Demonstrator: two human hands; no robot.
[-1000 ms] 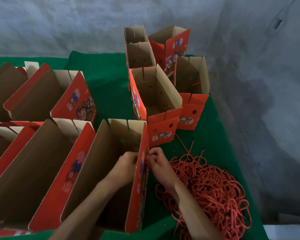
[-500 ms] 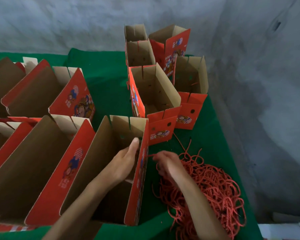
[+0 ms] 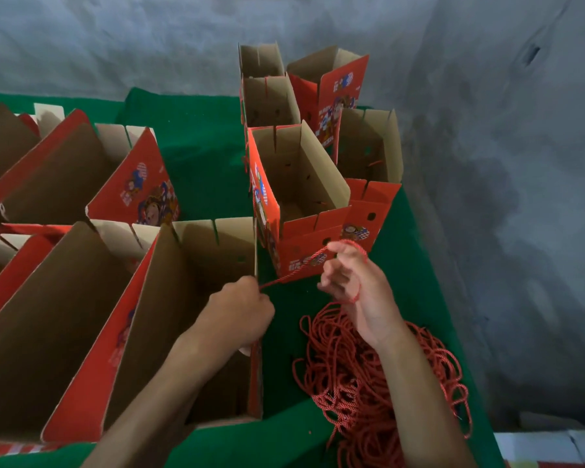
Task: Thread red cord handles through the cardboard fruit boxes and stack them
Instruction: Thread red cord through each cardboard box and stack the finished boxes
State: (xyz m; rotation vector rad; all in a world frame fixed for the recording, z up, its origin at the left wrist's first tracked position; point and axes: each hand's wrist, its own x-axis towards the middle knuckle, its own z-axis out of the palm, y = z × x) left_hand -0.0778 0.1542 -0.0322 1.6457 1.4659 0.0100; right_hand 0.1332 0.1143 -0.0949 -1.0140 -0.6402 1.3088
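An open red cardboard fruit box (image 3: 190, 298) stands in front of me on the green table. My left hand (image 3: 242, 307) is at the top of its right wall, fingers curled on one end of a red cord (image 3: 294, 270). The cord runs taut up and right to my right hand (image 3: 355, 285), raised beside the box, where it loops over the curled fingers and drops past the palm. A tangled pile of red cords (image 3: 379, 376) lies under my right forearm.
More open red boxes (image 3: 65, 298) stand in rows to the left. Nested boxes (image 3: 301, 184) stand beyond my hands along the right side. The green cloth (image 3: 200, 153) covers the table; a grey concrete wall (image 3: 504, 197) rises close behind and to the right.
My right hand lifted from the cord pile with a cord looped on its fingers. My left hand went from flat inside the box to gripping the cord end at the wall's top edge.
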